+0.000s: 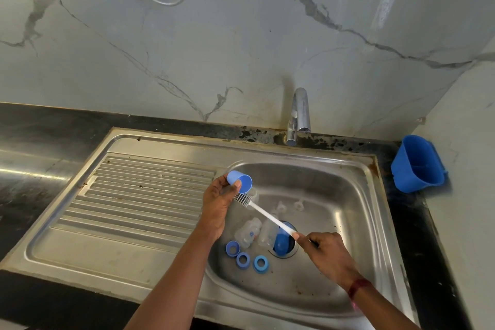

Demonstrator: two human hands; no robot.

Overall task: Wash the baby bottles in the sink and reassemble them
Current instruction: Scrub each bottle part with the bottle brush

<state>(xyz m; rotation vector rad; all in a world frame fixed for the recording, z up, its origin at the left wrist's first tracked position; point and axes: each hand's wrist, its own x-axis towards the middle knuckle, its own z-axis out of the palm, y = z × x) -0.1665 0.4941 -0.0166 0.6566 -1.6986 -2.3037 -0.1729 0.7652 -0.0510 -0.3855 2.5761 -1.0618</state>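
My left hand (pixel 217 206) holds a blue bottle cap (pixel 239 181) over the left rim of the steel sink (pixel 356 195), its open end facing right. My right hand (pixel 325 250) grips the white handle of a bottle brush (pixel 263 213); its bristle head sits just below the cap, outside it. On the basin floor lie two clear bottles (pixel 247 232) (pixel 267 233), three blue collar rings (pixel 232 248) (pixel 243 259) (pixel 260 263), another blue cap (pixel 281 243) over the drain, and two clear teats (pixel 281 206) (pixel 298 205).
A chrome tap (pixel 299 115) stands behind the basin, with no water running. The ribbed drainboard (pixel 139 195) lies to the left. A blue plastic caddy (pixel 417 163) hangs at the right wall. Black counter surrounds the sink.
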